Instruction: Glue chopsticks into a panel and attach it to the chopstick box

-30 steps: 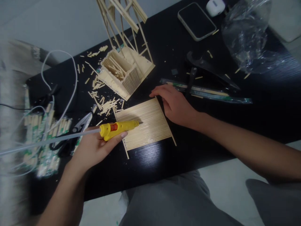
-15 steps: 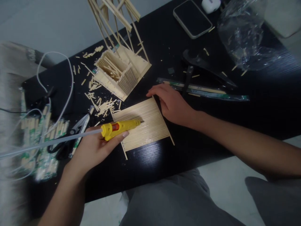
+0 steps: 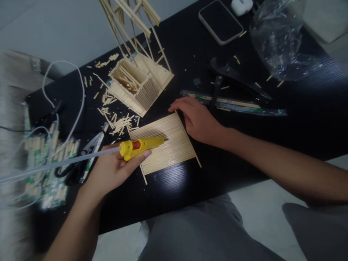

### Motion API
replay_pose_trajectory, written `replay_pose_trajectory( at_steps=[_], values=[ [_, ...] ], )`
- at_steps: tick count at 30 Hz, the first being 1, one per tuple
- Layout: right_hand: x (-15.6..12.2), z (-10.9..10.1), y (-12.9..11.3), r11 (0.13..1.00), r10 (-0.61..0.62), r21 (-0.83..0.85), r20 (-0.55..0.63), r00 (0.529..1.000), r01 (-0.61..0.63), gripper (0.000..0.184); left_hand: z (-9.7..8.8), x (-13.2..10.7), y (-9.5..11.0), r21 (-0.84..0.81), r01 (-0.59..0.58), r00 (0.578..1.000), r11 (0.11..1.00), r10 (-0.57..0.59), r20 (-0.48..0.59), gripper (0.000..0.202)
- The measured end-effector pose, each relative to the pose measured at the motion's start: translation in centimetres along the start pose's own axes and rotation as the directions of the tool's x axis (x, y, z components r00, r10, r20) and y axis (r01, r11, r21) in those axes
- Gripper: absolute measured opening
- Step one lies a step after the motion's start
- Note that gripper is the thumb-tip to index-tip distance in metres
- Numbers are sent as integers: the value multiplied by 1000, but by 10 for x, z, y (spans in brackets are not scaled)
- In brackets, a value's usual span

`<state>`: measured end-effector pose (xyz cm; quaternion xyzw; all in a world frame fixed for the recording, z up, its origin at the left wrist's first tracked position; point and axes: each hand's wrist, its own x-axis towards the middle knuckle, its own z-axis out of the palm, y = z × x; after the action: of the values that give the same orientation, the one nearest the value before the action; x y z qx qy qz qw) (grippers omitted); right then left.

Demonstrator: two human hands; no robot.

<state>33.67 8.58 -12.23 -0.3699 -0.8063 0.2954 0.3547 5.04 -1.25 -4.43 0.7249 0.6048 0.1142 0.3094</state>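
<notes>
Tabletop assembly, seen left to right. Clear plastic packets of pale wooden sticks with green print point(image 3: 46, 166) lie on a black wood-grain table point(image 3: 228, 170), beneath a looped white cable point(image 3: 84, 92). Black-handled scissors point(image 3: 87, 148) rest beside them. The left hand point(image 3: 111, 174) is wrapped around a yellow plastic glue gun point(image 3: 144, 146), thumb along its side; a long translucent glue stick point(image 3: 81, 157) projects from the rear. Short wooden offcuts point(image 3: 122, 124) are strewn beside a pale wooden model with a box and tall struts point(image 3: 146, 92). Nearer the person, between the hands, a flat rectangular panel of parallel pale sticks point(image 3: 174, 156) lies on the table, the gun's nozzle above it; contact cannot be told. The right hand point(image 3: 201, 121), fingers bent and close together, is at the panel's far right corner; whether it pinches anything cannot be told. Beyond lie a dark smartphone point(image 3: 221, 21), long plastic-wrapped sticks point(image 3: 244, 107) and a crumpled clear plastic bag point(image 3: 282, 47).
</notes>
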Motion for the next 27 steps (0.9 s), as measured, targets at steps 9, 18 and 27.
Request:
replay_pose_trajectory(
  at_steps=[9, 18, 27],
  values=[
    [0, 0, -2, 1000, 27, 5, 9, 1000, -27, 46, 4, 10, 7, -20, 1, 999, 1000, 0, 36, 40],
    [2, 1, -3, 1000, 25, 0, 5, 1000, -25, 51, 6, 22, 24, -19, -26, 999, 999, 27, 45, 46],
    [1, 4, -2, 1000, 27, 2, -9, 1000, -27, 49, 11, 30, 30, -23, -35, 997, 999, 36, 63, 44]
  ],
)
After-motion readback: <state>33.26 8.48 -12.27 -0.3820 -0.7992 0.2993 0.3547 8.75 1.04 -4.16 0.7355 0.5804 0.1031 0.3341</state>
